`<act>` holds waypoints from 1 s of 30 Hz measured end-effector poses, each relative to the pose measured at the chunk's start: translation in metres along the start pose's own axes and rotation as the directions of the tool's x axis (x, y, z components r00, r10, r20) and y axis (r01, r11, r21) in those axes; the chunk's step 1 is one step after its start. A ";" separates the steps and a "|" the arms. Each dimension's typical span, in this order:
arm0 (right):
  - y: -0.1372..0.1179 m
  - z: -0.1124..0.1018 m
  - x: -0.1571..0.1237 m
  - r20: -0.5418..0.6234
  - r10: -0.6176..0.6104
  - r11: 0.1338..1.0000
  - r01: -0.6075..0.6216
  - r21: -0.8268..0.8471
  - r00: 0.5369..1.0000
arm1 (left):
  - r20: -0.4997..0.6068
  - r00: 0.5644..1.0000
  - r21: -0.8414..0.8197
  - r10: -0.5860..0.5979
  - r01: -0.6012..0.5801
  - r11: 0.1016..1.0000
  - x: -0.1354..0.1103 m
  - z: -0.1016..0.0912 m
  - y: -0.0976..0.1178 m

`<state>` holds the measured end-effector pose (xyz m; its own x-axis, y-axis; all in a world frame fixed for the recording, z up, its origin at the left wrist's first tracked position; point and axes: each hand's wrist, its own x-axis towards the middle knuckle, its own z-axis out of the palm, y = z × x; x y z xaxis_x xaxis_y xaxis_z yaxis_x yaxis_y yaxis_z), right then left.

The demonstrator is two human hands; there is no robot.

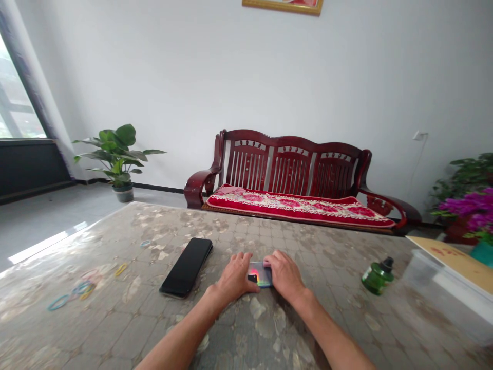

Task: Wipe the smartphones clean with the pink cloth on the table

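A smartphone [264, 275] lies face down and flat on the table, its silvery back shining with rainbow colours. A dark patch, like a camera block, shows at its left end. My left hand [235, 275] grips the left end, thumb along the near edge and fingers on the far side. At the right end, my right hand [285, 272] has its fingers curled over the phone, covering that part. To the left of my left hand rests a larger phone [187, 268] with a black screen facing up.
Several coloured rubber bands [82, 290] lie on the left of the patterned table [134, 334]. A green bottle [377, 276] with a black cap stands at right, beside a clear plastic box [442, 293]. Beyond the table are a wooden bench [288, 164] and a potted plant [122, 156].
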<state>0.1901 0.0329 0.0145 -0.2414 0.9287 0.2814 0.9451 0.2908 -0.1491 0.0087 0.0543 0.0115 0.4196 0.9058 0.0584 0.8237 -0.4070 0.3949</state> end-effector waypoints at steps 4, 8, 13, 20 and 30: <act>0.033 -0.009 -0.005 -0.014 0.026 0.999 -0.026 -0.048 1.000 | 0.007 1.000 0.025 0.020 -0.020 0.999 0.000 0.000 -0.002; 0.051 -0.009 -0.016 -0.020 0.007 1.000 -0.007 0.024 1.000 | 0.014 0.999 0.042 0.038 -0.038 0.998 0.000 0.002 -0.005; 0.057 -0.014 -0.036 0.002 -0.030 0.988 0.030 0.152 1.000 | 0.031 0.999 0.062 0.039 -0.041 0.997 0.001 0.003 -0.005; 0.055 -0.020 -0.048 0.025 -0.017 0.984 0.012 0.179 1.000 | 0.041 0.999 0.078 0.028 -0.031 0.996 0.001 0.000 -0.002; 0.033 -0.010 -0.050 -0.031 0.031 0.993 -0.027 0.113 0.999 | 0.067 0.991 0.146 0.115 -0.124 0.982 -0.007 -0.007 0.011</act>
<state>0.2354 -0.0061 0.0055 -0.2049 0.9297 0.3061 0.9203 0.2895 -0.2632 0.0120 0.0438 0.0224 0.5365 0.8429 0.0416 0.8119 -0.5290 0.2469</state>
